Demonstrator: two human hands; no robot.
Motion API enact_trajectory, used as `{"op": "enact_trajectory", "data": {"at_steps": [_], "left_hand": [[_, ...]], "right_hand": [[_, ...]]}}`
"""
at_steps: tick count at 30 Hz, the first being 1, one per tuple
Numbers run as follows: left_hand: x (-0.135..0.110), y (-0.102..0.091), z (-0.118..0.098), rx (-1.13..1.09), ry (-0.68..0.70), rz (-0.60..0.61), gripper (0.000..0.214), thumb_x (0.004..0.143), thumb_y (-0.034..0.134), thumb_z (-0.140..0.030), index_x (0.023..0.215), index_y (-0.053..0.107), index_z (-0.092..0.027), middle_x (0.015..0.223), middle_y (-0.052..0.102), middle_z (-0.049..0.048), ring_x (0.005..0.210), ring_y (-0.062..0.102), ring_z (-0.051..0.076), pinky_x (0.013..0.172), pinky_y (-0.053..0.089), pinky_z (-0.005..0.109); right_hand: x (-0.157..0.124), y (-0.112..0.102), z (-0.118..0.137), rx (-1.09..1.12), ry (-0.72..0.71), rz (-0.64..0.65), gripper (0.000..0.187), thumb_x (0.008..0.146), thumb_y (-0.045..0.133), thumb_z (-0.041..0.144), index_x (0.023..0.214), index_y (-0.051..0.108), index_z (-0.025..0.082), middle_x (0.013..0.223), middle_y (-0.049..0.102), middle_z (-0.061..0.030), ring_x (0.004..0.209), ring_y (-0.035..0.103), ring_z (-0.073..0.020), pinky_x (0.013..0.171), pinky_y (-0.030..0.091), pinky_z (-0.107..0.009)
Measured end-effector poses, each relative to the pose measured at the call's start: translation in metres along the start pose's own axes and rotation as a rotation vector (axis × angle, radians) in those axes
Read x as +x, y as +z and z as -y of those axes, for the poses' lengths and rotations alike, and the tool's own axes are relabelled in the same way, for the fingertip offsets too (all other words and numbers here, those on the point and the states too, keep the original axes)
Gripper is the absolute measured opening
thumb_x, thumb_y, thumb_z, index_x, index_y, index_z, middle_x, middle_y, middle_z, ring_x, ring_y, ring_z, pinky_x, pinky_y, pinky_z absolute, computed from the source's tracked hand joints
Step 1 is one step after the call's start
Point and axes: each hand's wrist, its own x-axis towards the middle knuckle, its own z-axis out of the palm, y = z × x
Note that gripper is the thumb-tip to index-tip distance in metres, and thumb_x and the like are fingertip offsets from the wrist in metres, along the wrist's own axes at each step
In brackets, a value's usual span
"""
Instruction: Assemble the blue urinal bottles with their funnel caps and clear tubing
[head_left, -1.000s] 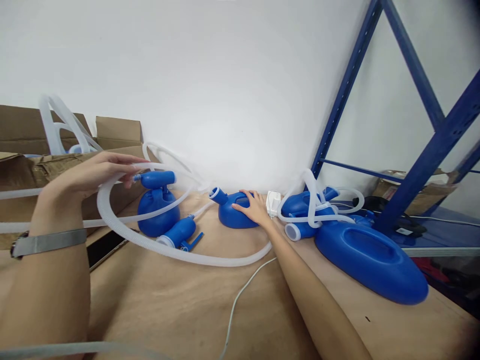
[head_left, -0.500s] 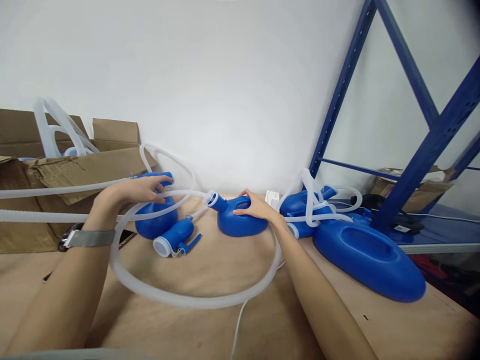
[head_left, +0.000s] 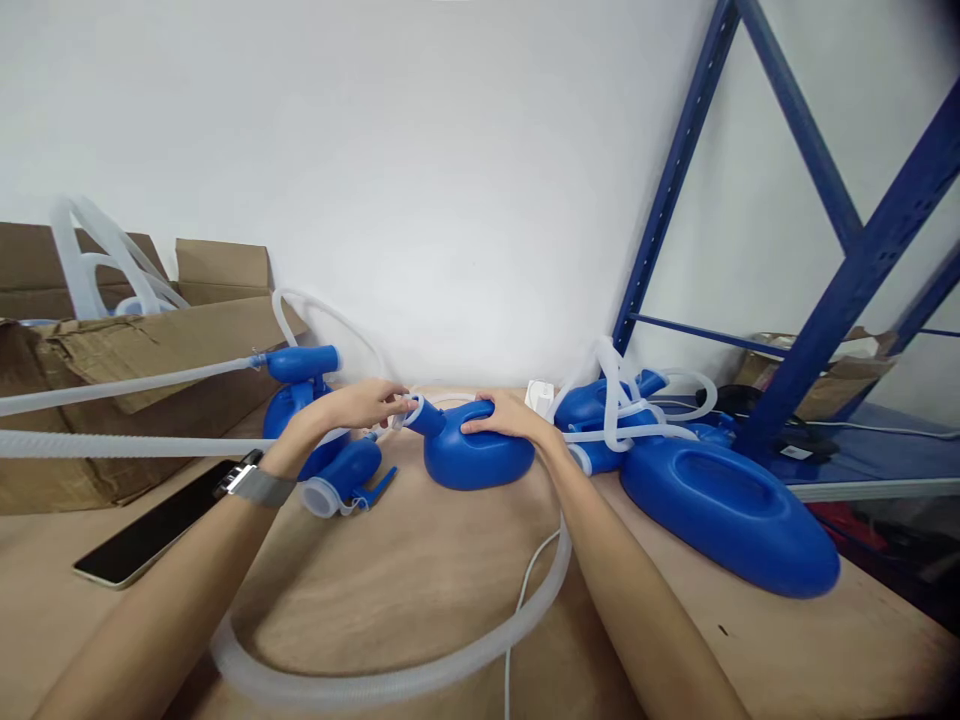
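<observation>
Nearest you, a ribbed white hose (head_left: 390, 680) curves across the wooden surface (head_left: 420, 560) under both forearms, with a thin white cable (head_left: 517, 610) crossing it; to your left a dark phone (head_left: 142, 535) lies flat on the surface, just beside your watch-banded wrist. Further out, your left hand (head_left: 360, 405) has its grip pinched at the white-rimmed spout of the small blue bottle (head_left: 476, 455), fingertips (head_left: 401, 408) closed on the hose end there; whether the hose is seated on the spout you cannot tell. Your right hand (head_left: 506, 415) lies on top of the same bottle, its grip curled loosely over the handle, pressing rather than clenched; the bottle rests on the surface between your two hands. Just left of it lies a blue connector piece (head_left: 341, 478), and behind that a round blue container (head_left: 300, 400) with a hose running off left. To the right sits a large blue flat container (head_left: 727, 520), with tangled tubing (head_left: 622, 405) behind it. Farthest, cardboard boxes (head_left: 150, 350) stand at the left wall and a blue rack (head_left: 832, 260) at the right.
</observation>
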Motion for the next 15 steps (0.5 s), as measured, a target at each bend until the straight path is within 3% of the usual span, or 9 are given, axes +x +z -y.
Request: {"op": "enact_trajectory", "data": {"at_steps": [3, 5, 15], "left_hand": [[-0.0051, -0.0052, 0.0041, 0.057, 0.032, 0.039, 0.086, 0.084, 0.057, -0.071, 0.151, 0.051, -0.016, 0.138, 0.068, 0.0155, 0.115, 0.068, 0.031, 0.089, 0.054, 0.032], [-0.0077, -0.0068, 0.0076, 0.082, 0.046, 0.031, 0.093, 0.081, 0.063, -0.066, 0.157, 0.042, -0.017, 0.147, 0.062, 0.0147, 0.127, 0.063, 0.032, 0.097, 0.052, 0.033], [-0.0002, -0.0012, 0.0049, 0.168, 0.143, -0.061, 0.078, 0.077, 0.074, -0.054, 0.142, 0.062, -0.012, 0.124, 0.075, 0.0137, 0.107, 0.070, 0.030, 0.088, 0.052, 0.032]], "right_hand": [[0.0003, -0.0001, 0.0000, 0.034, -0.023, 0.021, 0.053, 0.066, 0.085, 0.060, 0.096, 0.075, 0.017, 0.093, 0.077, -0.0047, 0.090, 0.070, -0.0262, 0.077, 0.050, -0.031], [-0.0001, 0.0000, 0.0003, 0.042, -0.017, 0.005, 0.053, 0.065, 0.086, 0.059, 0.096, 0.074, 0.018, 0.095, 0.078, -0.0052, 0.090, 0.070, -0.0263, 0.076, 0.049, -0.030], [-0.0001, 0.0012, 0.0026, -0.008, 0.008, -0.011, 0.051, 0.063, 0.086, 0.058, 0.094, 0.075, 0.019, 0.091, 0.077, -0.0033, 0.087, 0.069, -0.0242, 0.073, 0.048, -0.029]]}}
